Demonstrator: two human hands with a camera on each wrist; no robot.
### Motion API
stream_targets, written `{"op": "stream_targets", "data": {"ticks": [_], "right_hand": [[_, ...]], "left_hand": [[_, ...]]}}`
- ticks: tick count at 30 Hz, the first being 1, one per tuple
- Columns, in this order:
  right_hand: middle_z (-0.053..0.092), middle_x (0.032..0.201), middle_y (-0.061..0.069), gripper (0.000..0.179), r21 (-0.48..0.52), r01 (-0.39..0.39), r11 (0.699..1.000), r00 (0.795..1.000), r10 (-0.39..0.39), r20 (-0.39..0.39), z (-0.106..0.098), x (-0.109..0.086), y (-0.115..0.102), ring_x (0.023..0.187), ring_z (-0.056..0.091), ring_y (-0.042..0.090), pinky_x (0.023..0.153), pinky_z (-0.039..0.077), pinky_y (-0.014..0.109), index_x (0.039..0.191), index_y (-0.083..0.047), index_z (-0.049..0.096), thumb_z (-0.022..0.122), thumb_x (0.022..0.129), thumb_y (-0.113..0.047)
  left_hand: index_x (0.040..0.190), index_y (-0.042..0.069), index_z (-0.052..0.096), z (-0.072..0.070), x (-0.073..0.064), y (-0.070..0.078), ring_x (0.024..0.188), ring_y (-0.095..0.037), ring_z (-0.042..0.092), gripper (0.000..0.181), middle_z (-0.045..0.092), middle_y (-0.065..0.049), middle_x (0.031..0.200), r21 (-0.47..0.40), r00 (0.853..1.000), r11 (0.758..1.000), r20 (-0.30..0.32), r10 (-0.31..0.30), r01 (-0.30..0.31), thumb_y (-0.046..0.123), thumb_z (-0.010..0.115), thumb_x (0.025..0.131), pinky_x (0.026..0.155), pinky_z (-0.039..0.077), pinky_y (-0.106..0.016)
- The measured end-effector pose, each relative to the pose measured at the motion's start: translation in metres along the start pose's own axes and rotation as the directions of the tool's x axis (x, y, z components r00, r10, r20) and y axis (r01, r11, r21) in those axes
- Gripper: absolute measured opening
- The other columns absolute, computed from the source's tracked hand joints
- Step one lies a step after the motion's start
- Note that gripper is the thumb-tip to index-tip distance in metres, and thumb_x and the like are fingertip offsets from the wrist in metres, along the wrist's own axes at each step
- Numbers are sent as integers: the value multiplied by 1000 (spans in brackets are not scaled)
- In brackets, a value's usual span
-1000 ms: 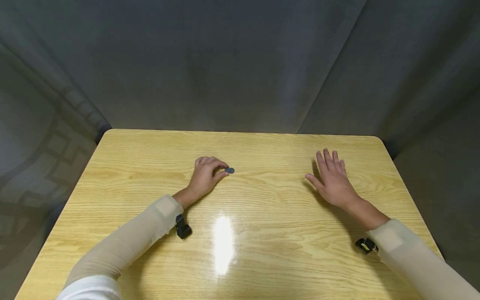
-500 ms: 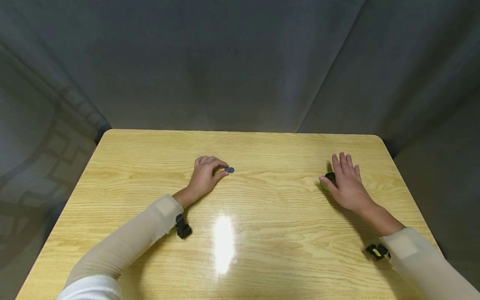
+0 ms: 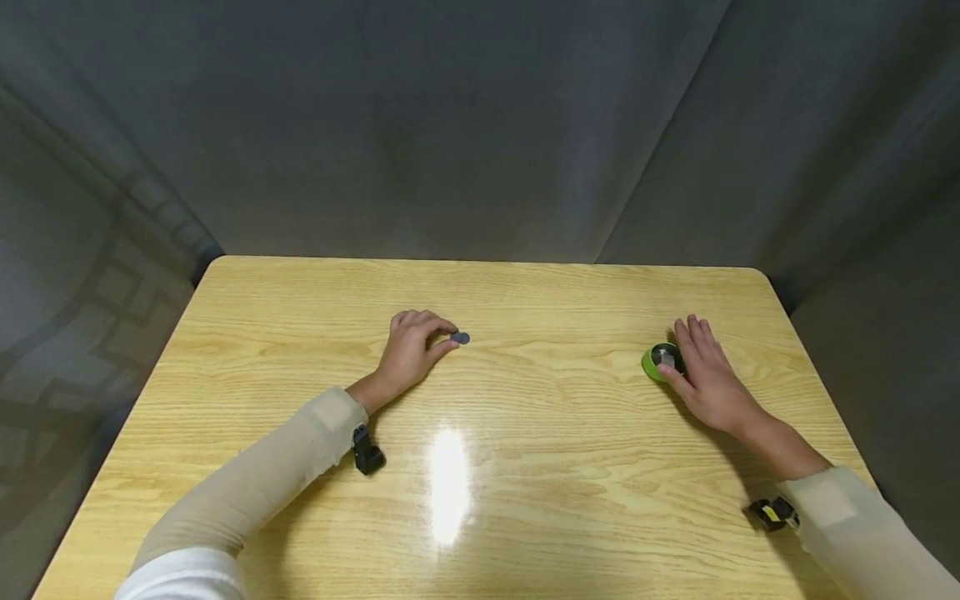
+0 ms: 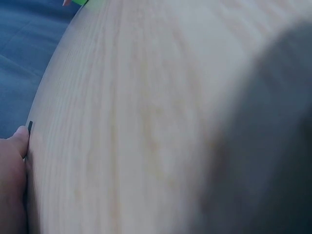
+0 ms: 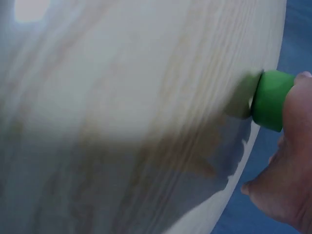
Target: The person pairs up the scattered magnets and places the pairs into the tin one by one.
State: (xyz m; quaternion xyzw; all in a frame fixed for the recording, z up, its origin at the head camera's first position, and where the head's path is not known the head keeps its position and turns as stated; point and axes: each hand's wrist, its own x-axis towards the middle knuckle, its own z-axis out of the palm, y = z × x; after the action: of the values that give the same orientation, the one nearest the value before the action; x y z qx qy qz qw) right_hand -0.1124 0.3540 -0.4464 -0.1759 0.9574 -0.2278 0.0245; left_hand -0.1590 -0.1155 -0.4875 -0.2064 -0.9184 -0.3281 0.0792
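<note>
My left hand (image 3: 408, 354) pinches a small flat dark grey disc (image 3: 463, 338) between thumb and forefinger, low at the table's surface. A second, overlapping disc may be there; it is too small to tell. In the left wrist view the disc (image 4: 30, 126) shows edge-on at the fingertip. To the right stands a short round green container (image 3: 651, 368) with a dark inside and something silvery within. My right hand (image 3: 712, 387) is beside it, fingers straight, the thumb over its near right rim. In the right wrist view the green container (image 5: 273, 100) is partly covered by the hand.
Both hands work over a light wood-grain table (image 3: 540, 467) with rounded far corners. Grey curtains (image 3: 480, 133) hang behind it and at both sides. A small black camera (image 3: 367, 450) sits at the left wrist, and another black camera (image 3: 772, 513) at the right.
My right hand has moved right and toward me, uncovering the green container, which was hidden under it a second ago. The left hand stays put with the disc.
</note>
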Motion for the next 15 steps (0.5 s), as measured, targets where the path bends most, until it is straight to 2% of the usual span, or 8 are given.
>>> {"op": "stream_targets", "data": {"ticks": [7,15], "right_hand": [[2,161,39,76,21,-11,1000,1000,11,17,5,-1,4,152,-6,49,120,-1,63,159,9,4,43,111,-35],[0,161,40,76,29,-40,999,998,38,48,9,-1,5,151,-6,50,120,1,64,157,13,-1,40,112,-34]], "left_hand": [[112,13,75,-1,-1,0,105,-26,59,25,72,-3,109,-4,1000,1000,2,-7,7,28,77,92,111,29,-53],[113,12,75,-2,-1,1,104,-28,60,28,72,-4,108,2,1000,1000,-4,19,-19,29,79,90,110,30,-56]]}}
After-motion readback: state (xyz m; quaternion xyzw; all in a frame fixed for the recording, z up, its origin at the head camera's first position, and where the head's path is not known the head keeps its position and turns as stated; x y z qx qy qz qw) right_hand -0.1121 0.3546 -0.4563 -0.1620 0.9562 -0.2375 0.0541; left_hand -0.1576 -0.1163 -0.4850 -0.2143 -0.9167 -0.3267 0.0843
